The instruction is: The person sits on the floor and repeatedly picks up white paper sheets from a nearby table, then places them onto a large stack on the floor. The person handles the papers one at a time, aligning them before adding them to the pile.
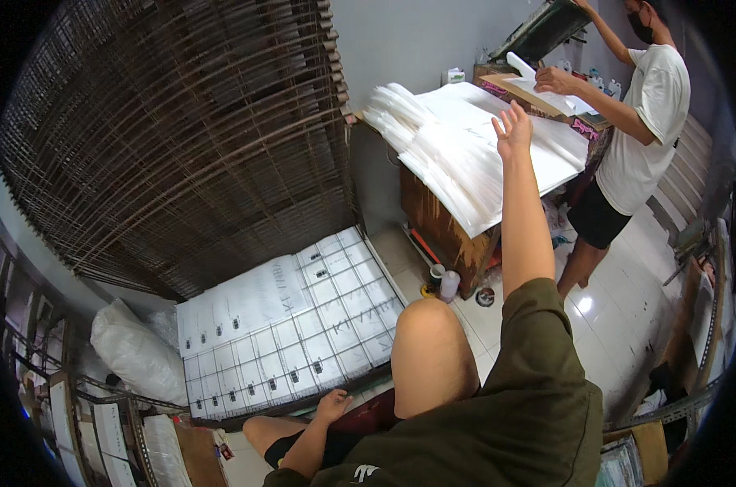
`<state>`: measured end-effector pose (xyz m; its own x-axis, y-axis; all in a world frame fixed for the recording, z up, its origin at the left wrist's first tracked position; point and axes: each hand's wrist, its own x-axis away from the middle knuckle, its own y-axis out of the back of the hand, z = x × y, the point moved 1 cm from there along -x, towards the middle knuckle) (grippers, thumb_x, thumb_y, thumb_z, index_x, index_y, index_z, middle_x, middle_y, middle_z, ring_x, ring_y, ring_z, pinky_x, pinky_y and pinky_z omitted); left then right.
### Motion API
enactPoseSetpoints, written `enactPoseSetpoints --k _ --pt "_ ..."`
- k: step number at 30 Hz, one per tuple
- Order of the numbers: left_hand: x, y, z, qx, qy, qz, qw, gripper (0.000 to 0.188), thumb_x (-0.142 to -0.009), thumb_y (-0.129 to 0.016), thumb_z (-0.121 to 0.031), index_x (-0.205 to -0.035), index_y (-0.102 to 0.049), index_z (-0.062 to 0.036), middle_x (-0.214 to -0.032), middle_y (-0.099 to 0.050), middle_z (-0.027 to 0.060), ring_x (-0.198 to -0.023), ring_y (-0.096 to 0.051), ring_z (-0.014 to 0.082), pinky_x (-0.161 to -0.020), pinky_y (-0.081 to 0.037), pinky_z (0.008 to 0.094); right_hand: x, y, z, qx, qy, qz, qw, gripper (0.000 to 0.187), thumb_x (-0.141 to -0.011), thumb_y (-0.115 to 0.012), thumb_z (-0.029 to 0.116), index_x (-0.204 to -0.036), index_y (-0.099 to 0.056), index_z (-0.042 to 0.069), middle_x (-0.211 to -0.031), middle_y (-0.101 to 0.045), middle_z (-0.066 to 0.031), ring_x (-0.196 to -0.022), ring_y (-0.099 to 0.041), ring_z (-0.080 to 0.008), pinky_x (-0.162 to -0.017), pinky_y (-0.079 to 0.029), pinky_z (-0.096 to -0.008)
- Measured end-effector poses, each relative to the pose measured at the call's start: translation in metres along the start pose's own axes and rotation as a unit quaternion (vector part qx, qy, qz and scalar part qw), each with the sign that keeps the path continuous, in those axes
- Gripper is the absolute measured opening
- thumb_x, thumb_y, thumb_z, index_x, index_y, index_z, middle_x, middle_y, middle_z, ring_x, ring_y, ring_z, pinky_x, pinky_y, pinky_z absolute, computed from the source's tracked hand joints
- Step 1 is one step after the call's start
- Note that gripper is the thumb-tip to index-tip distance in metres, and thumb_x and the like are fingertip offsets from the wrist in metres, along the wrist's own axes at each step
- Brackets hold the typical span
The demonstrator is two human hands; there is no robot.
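My right hand [514, 130] is raised with fingers spread, holding nothing, just over the near edge of a fanned stack of white plastic bags [453, 158] on a wooden table [445, 227]. My left hand [333, 403] is low beside my thigh, fingers loosely resting on a dark red seat edge [372, 412], close to the front rail of a pulled-out wire rack [303, 325]. White printed bags lie in rows on that rack. My bare knee [429, 349] is bent between the two hands.
A tall stack of dark wire drying racks [181, 138] fills the upper left. A person in a white shirt [648, 122] stands at the table's far side, lifting a printing frame [542, 28]. Bottles [447, 284] stand on the tiled floor. A white sack [136, 353] lies at the left.
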<state>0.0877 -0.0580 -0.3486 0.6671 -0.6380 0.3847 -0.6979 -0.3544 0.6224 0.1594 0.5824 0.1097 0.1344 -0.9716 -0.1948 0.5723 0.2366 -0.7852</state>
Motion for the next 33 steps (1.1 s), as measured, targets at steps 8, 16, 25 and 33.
enactPoseSetpoints --k 8,16,25,33 --pt "0.032 -0.004 -0.015 0.043 -0.017 -0.063 0.997 0.045 -0.08 -0.07 -0.039 -0.108 -0.061 -0.0054 -0.086 -0.067 0.0117 -0.08 -0.065 0.0215 -0.074 -0.051 0.0329 -0.007 -0.025 -0.048 -0.065 -0.087 -0.095 0.99 0.114 -0.066 -0.078 0.004 -0.144 0.005 0.015 -0.143 -0.023 -0.0156 -0.132 -0.027 -0.0282 -0.097 -0.04 -0.0499" --pt "0.041 -0.002 -0.055 0.084 -0.037 -0.047 0.995 0.043 -0.081 -0.07 -0.038 -0.105 -0.059 -0.0044 -0.085 -0.066 0.0117 -0.08 -0.064 0.02 -0.073 -0.051 0.033 0.033 -0.066 -0.074 0.017 0.077 -0.21 0.975 0.032 -0.078 -0.055 -0.003 -0.11 -0.049 -0.003 -0.102 -0.058 -0.0118 -0.083 -0.061 -0.0188 -0.069 -0.05 -0.0308" --pt "0.027 -0.004 -0.062 0.029 -0.08 0.071 0.994 0.056 -0.081 -0.063 -0.052 -0.115 -0.056 -0.0078 -0.101 -0.064 0.0142 -0.093 -0.063 0.0275 -0.08 -0.049 0.0389 0.196 -0.187 -0.035 0.068 0.057 0.296 0.951 0.035 -0.078 -0.053 -0.005 -0.113 -0.052 -0.001 -0.094 -0.056 -0.0064 -0.082 -0.057 -0.0151 -0.072 -0.048 -0.0282" --pt "0.057 0.034 -0.132 -0.226 -0.119 0.311 0.916 0.062 -0.08 -0.059 -0.054 -0.123 -0.055 -0.0098 -0.115 -0.061 0.0153 -0.109 -0.057 0.0311 -0.087 -0.047 0.0428 0.283 -0.244 -0.063 0.341 -0.044 0.584 0.735 0.038 -0.075 -0.054 -0.007 -0.111 -0.058 0.004 -0.092 -0.061 -0.0045 -0.08 -0.056 -0.0092 -0.073 -0.045 -0.0208"
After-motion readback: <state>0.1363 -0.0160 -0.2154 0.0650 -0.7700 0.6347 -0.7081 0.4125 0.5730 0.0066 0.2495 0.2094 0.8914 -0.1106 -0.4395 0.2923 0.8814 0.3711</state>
